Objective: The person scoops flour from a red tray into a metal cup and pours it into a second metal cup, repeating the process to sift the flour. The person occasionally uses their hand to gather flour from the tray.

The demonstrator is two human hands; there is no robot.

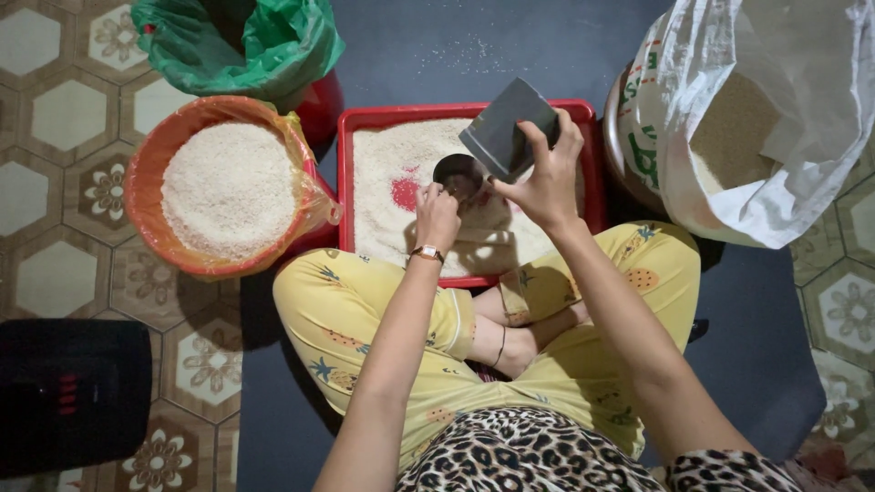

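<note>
A person sits cross-legged on a dark mat (474,46), in yellow patterned trousers, with a red tray (346,182) against the knees. The tray is rectangular, hard plastic with a raised rim, and carries a thin, uneven layer of white grain (383,196) scraped bare in one patch so the red base shows. The left hand (437,215), a watch on its wrist, is clenched on the handle of a small round metal cup (458,173), dark and shiny inside, held just above the grain near the middle of the tray. The right hand (547,178) grasps a flat grey card (506,137), stiff and roughly square, tilted with its lower corner just beside the cup's rim, over the tray's far edge. Off the tray's left edge stands a round orange basin (146,178) lined with clear plastic film and heaped with grain. Beyond it, at the mat's far left corner, is a crumpled green bag (273,46). Off the tray's right edge a woven white sack (775,173) slumps open, showing more grain inside.
</note>
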